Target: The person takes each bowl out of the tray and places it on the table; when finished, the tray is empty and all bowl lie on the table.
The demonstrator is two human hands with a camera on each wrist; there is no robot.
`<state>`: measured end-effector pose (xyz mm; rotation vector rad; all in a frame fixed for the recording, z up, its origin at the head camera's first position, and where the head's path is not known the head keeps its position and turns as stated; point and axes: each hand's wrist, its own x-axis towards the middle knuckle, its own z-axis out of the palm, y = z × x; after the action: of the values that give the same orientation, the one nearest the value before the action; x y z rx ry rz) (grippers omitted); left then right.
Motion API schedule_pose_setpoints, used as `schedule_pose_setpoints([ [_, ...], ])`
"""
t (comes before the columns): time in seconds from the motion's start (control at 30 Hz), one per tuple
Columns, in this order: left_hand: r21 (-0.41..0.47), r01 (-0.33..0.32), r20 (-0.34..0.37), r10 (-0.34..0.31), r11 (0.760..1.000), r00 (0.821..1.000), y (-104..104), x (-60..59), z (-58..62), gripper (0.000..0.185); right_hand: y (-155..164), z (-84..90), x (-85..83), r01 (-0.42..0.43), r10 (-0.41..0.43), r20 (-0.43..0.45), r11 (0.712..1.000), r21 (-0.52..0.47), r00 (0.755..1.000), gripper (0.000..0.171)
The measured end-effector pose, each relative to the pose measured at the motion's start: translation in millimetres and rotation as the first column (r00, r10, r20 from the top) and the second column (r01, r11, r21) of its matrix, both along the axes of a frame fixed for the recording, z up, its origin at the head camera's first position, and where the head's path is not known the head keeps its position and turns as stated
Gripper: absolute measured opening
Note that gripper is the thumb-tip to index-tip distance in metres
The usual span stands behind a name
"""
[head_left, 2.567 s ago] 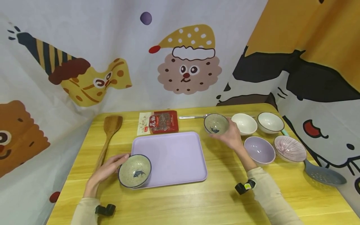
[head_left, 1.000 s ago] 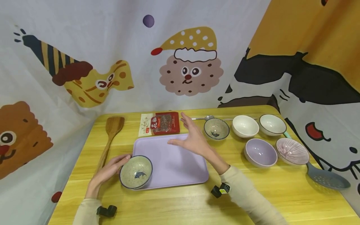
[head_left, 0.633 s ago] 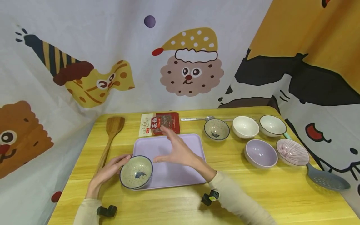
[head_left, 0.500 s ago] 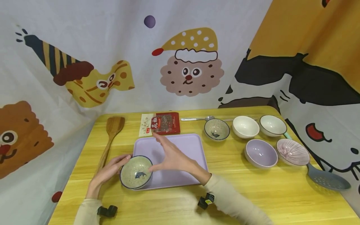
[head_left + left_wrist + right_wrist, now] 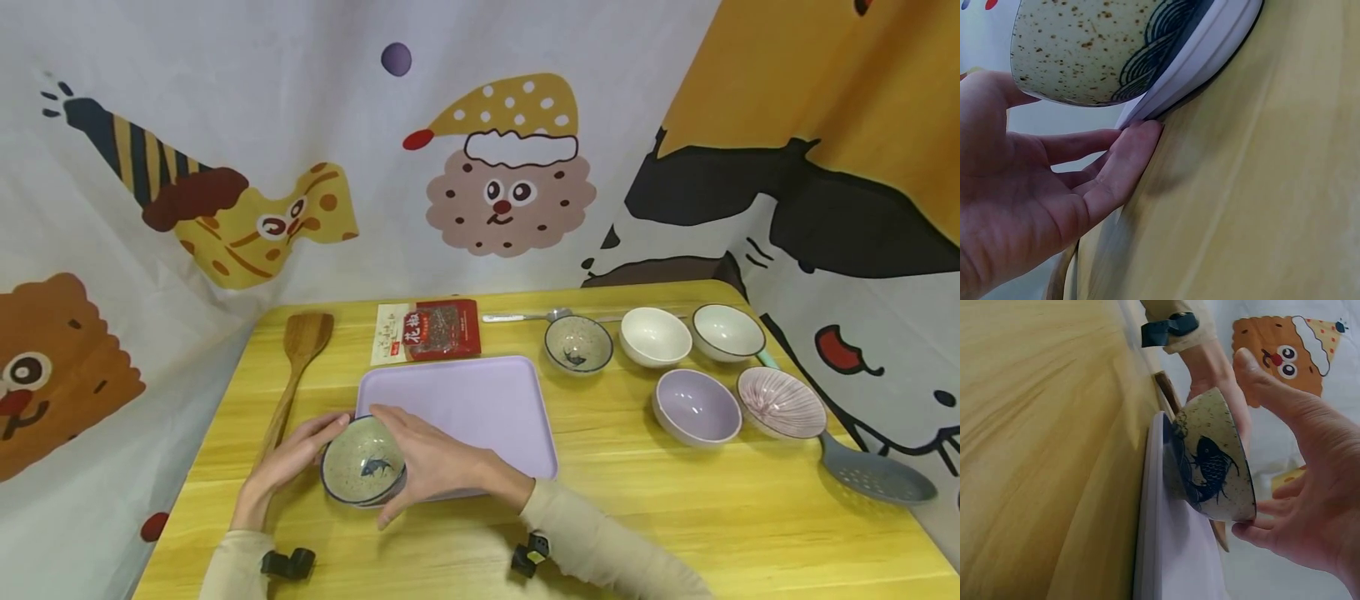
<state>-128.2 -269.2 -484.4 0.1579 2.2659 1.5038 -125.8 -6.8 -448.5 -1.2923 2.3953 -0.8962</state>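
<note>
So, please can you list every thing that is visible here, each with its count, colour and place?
Speckled fish-pattern ceramic bowl: 1, beige and blue, tray's near-left corner.
Matching speckled fish bowl: 1, right of tray.
White ceramic bowls: 2, far right.
Plain lilac bowl: 1, near right.
Pink ribbed bowl: 1, beside it.
Lilac plastic tray: 1, table centre.
Red spice packet: 1, behind tray.
Wooden spatula: 1, brown, left.
Metal spoon: 1, silver, far edge.
Grey slotted spoon: 1, right edge.
Yellow wooden table: 1.
Left hand: touches first bowl's left side.
Right hand: cups its right side.
</note>
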Motion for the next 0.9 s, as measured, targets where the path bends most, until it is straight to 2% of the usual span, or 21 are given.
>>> schedule_pose_setpoints([
  [0.13, -0.004, -0.008, 0.010, 0.009, 1.000, 1.000, -0.7, -0.6, -0.5, 0.062, -3.5, -2.8, 0.3, 0.010, -0.009, -0.030, 0.999, 0.038, 0.999, 0.147],
  [0.43, -0.002, -0.003, 0.011, 0.003, 1.000, 1.000, -0.1, 0.2, 1.5, 0.061, -12.7, -15.5, -5.0, 0.038, -0.038, -0.007, 0.997, 0.063, 0.999, 0.141],
  [0.6, 0.009, -0.011, 0.019, 0.011, 1.000, 1.000, -0.3, 0.2, 1.3, 0.062, -14.9, -19.0, -7.5, 0.049, -0.049, -0.008, 0.999, -0.002, 0.999, 0.132],
  [0.73, 0.076, 0.025, 0.029, -0.027, 0.997, 0.999, -1.0, -0.7, 0.9, 0.066, -13.1, -24.2, -9.1, 0.066, -0.068, -0.019, 0.994, -0.087, 0.998, 0.120],
  [0.83, 0.128, 0.052, 0.040, -0.058, 0.990, 0.997, -1.4, -1.8, 0.6, 0.070, -9.5, -26.7, -10.2, 0.077, -0.079, -0.016, 0.988, -0.131, 0.997, 0.118],
  [0.9, 0.132, 0.041, 0.048, -0.047, 0.990, 0.998, -1.2, -2.3, 0.5, 0.072, -6.4, -26.7, -11.1, 0.085, -0.088, -0.013, 0.984, -0.154, 0.996, 0.117],
])
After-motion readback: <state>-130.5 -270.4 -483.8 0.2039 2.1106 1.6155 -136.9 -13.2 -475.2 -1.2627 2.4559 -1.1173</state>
